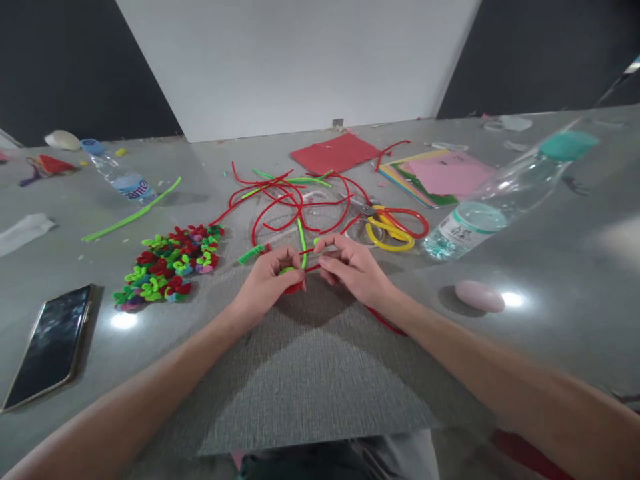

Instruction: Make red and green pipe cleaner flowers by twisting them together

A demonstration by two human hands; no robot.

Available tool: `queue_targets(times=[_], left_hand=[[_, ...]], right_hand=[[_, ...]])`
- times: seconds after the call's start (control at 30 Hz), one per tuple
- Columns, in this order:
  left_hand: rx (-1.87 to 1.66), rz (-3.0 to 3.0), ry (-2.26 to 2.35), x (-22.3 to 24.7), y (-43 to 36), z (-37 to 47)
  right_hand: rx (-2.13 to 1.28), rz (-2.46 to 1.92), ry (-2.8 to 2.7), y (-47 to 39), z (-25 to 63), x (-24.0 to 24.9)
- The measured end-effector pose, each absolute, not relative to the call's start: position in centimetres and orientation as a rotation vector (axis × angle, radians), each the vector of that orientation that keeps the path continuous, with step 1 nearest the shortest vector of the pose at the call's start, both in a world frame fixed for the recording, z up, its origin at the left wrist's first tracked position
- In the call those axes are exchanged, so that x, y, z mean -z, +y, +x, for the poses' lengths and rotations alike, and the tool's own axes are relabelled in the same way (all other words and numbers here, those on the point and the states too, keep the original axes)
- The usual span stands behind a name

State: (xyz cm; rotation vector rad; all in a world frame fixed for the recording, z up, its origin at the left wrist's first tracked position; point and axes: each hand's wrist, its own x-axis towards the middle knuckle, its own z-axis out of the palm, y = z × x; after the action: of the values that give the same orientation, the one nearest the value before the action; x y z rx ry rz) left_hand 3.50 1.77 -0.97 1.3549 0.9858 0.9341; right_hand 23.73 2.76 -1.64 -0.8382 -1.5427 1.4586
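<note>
My left hand (pixel 273 281) is closed, thumb and fingers pinching a small piece of red and green pipe cleaner mostly hidden behind the fingers. A red pipe cleaner (pixel 313 268) runs across the gap to my right hand (pixel 354 268), whose thumb and fingertips are closed on it. Between the hands, a straight green pipe cleaner (pixel 301 233) points away from me. Just left of the left hand lies a tightly coiled green pipe cleaner (pixel 251 254). Beyond both hands is a loose tangle of red pipe cleaners (pixel 280 200).
Small pipe-cleaner flowers (pixel 167 267) cluster at left, near a phone (pixel 50 340) and a small bottle (pixel 123 177). To the right are scissors (pixel 397 229), a large bottle (pixel 475 223) and a pink rounded object (pixel 479 296). Red paper (pixel 333 155) and coloured sheets (pixel 447 175) lie behind.
</note>
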Motion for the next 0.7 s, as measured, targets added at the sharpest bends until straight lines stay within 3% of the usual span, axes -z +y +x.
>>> queue_targets(times=[0.13, 0.33, 0.7], left_hand=[[-0.959, 1.34, 1.029, 0.84, 1.56, 3.51], [-0.997, 1.328, 1.019, 1.04, 1.52, 3.39], [-0.958, 1.333, 0.952, 0.74, 1.7, 3.23]], right_hand=[[-1.378, -0.925, -1.667, 2.85, 23.79, 1.74], [-0.943, -1.031, -2.16, 3.07, 24.05, 1.41], [-1.221, -0.973, -1.989, 3.75, 24.48, 1.75]])
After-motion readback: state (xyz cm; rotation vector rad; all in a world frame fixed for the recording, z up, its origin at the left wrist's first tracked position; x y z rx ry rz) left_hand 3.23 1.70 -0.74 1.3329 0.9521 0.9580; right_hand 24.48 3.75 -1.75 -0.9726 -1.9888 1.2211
